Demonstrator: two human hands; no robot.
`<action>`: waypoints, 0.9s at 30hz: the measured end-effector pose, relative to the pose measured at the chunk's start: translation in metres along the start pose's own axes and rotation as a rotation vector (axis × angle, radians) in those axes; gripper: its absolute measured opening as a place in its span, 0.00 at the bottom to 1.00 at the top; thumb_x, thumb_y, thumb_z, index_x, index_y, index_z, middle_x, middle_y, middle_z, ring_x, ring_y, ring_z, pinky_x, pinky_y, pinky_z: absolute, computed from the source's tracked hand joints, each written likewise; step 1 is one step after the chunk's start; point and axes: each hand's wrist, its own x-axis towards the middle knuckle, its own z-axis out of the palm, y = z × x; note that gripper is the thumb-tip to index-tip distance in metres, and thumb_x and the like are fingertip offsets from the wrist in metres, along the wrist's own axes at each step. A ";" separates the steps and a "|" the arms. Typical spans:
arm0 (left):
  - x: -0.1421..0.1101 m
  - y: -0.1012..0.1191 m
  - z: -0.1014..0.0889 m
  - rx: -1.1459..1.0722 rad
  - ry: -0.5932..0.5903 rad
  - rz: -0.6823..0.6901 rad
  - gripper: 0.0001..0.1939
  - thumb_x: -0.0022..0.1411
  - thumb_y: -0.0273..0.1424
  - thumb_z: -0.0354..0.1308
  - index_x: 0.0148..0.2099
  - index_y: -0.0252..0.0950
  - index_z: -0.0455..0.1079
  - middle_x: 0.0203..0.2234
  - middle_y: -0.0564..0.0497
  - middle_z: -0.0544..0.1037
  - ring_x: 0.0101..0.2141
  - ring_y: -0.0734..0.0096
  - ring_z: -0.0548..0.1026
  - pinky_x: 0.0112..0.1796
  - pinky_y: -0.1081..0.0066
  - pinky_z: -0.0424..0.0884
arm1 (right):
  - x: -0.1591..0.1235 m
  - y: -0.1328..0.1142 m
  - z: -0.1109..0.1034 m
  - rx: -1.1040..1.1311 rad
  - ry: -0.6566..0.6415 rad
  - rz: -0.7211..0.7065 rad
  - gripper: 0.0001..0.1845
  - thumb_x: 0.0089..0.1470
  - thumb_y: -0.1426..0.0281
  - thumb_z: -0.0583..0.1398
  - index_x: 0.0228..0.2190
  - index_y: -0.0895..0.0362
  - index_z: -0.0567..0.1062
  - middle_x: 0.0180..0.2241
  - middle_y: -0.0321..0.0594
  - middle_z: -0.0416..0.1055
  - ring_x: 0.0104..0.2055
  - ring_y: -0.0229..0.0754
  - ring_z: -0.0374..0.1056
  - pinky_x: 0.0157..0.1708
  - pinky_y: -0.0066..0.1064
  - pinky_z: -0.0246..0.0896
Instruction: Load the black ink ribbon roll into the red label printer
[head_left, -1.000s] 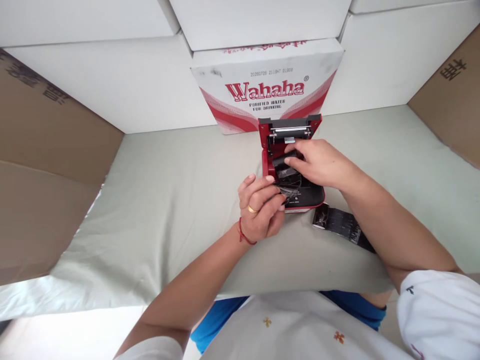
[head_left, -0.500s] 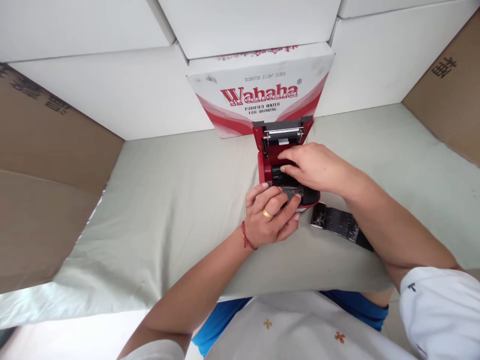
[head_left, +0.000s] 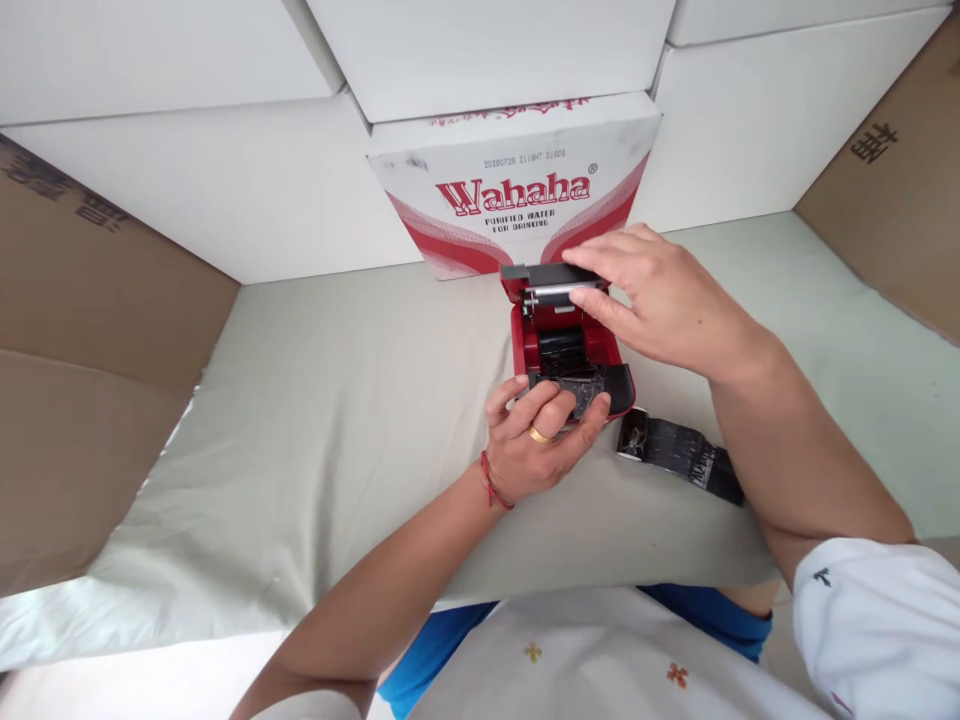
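Note:
A small red and black label printer (head_left: 622, 378) stands on the cloth with its lid raised. Inside lies a black roll (head_left: 562, 350), from which a shiny dark strip (head_left: 579, 392) runs out over the front edge. My left hand (head_left: 536, 440), wearing a ring and a red string bracelet, holds that strip down against the printer's front, fingers curled. At the lid (head_left: 551, 273), my right hand (head_left: 649, 295) grips the edge, thumb near the roller and fingers behind. A second dark strip (head_left: 679, 448), partly rolled, lies on the cloth right of the printer.
A white and red water carton (head_left: 517, 200) stands right behind the printer, before stacked white boxes (head_left: 300, 190). Brown cardboard boxes flank the table at left (head_left: 97, 380) and right (head_left: 885, 200). Pale green cloth (head_left: 360, 420) covers the surface.
My right hand has moved up from the black roll inside to the lid's edge, and the lid has tilted down toward me. The left hand stays at the printer's front.

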 end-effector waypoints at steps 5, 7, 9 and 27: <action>-0.003 -0.002 0.000 -0.175 -0.139 -0.118 0.26 0.70 0.31 0.71 0.63 0.68 0.81 0.36 0.54 0.80 0.46 0.62 0.81 0.65 0.55 0.70 | -0.020 -0.002 -0.009 0.024 -0.117 -0.114 0.26 0.70 0.76 0.53 0.55 0.54 0.87 0.57 0.50 0.83 0.57 0.57 0.77 0.58 0.50 0.74; -0.004 -0.002 0.000 -0.181 -0.142 -0.123 0.26 0.69 0.31 0.71 0.62 0.68 0.81 0.36 0.54 0.80 0.46 0.63 0.81 0.64 0.56 0.70 | -0.028 -0.004 -0.005 -0.002 -0.219 -0.171 0.26 0.66 0.80 0.54 0.51 0.56 0.88 0.56 0.51 0.82 0.53 0.55 0.76 0.51 0.46 0.76; -0.003 -0.002 0.001 -0.066 -0.065 -0.049 0.23 0.69 0.32 0.71 0.60 0.66 0.83 0.35 0.53 0.81 0.44 0.63 0.80 0.60 0.57 0.73 | -0.035 -0.009 0.000 -0.039 -0.290 -0.212 0.24 0.63 0.81 0.55 0.50 0.59 0.87 0.54 0.54 0.81 0.50 0.55 0.75 0.46 0.44 0.76; 0.020 -0.007 -0.019 -0.260 0.053 -0.236 0.18 0.78 0.30 0.58 0.66 0.43 0.76 0.45 0.45 0.80 0.47 0.61 0.77 0.50 0.60 0.76 | -0.087 -0.021 0.044 0.069 0.162 -0.187 0.31 0.67 0.85 0.52 0.60 0.55 0.83 0.55 0.52 0.84 0.57 0.56 0.76 0.57 0.54 0.81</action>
